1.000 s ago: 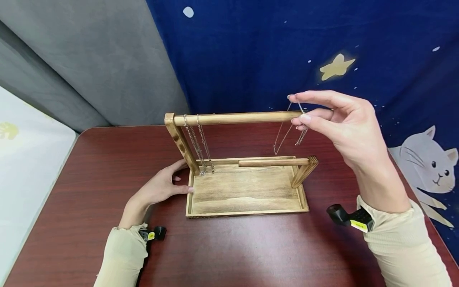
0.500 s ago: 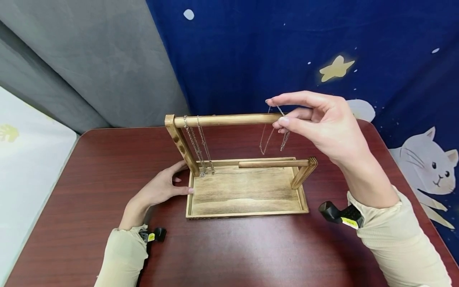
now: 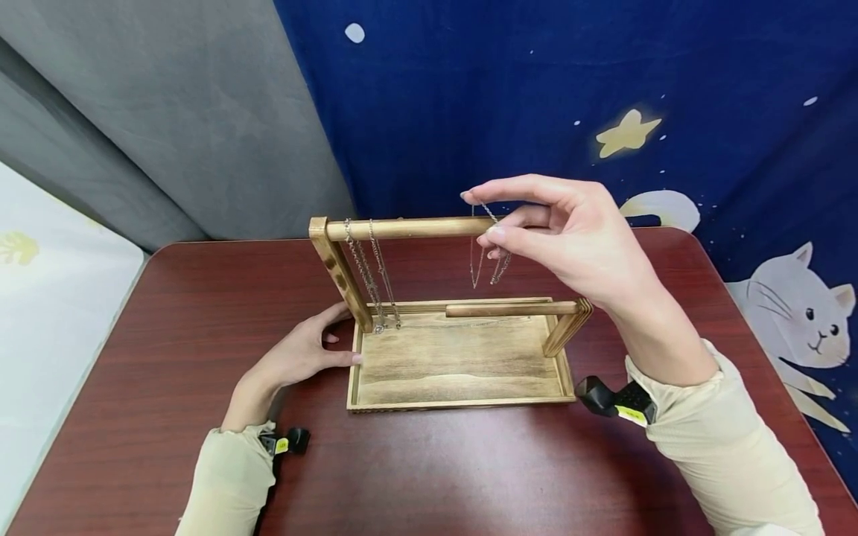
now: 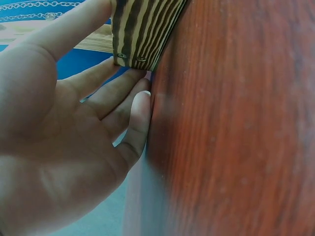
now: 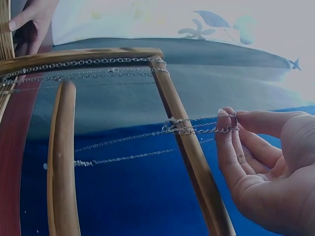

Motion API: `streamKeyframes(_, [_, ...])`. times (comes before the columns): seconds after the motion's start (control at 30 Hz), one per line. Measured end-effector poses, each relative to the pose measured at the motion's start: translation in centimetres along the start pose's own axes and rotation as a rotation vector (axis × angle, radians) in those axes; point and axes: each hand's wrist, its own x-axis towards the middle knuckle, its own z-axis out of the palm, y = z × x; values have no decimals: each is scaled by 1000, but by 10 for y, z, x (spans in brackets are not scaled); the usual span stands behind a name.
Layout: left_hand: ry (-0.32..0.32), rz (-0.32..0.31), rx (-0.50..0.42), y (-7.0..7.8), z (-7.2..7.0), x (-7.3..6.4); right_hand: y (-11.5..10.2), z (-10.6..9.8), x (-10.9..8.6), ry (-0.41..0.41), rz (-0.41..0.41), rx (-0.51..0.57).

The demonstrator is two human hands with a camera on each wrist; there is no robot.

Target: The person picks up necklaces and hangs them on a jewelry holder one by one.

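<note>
A wooden necklace stand has a tray (image 3: 462, 405), a long upper bar (image 3: 429, 228) and a short lower bar (image 3: 499, 309). My right hand (image 3: 570, 231) pinches a thin silver necklace (image 3: 476, 272) at the upper bar's right part. In the right wrist view, its chain (image 5: 133, 157) crosses the bar and dangles beyond it. Other silver necklaces (image 3: 377, 279) hang near the bar's left end. My left hand (image 3: 304, 342) rests at the tray's left end, thumb on the rim and fingers extended by the post (image 3: 340, 272). Its fingers (image 4: 115, 96) look straight in the left wrist view.
The stand sits on a dark red wooden table (image 3: 429, 476). Behind it hang a grey curtain (image 3: 188, 112) and a blue curtain (image 3: 469, 97) printed with stars and a cat. Both wrists wear black cameras beside cream sleeves (image 3: 710, 439).
My right hand has moved left along the upper bar with the necklace still pinched. The left hand and the stand have stayed in place.
</note>
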Motion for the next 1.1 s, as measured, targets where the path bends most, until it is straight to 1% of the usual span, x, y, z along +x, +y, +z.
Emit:
streamKeyframes(0.23, [-2,1,-2,-2,0,0,1,11,6,-30,4,-37])
streamKeyframes(0.53, [-2,14,-11,-3,1,1,2,22,11,-56,12,-56])
streamKeyframes(0.77, [-2,32,-18,-2,0,1,3,30,15,-68,41,-39])
streamKeyframes(1.1, [-13,10,-5,-2,-1,2,8,43,20,-97,25,21])
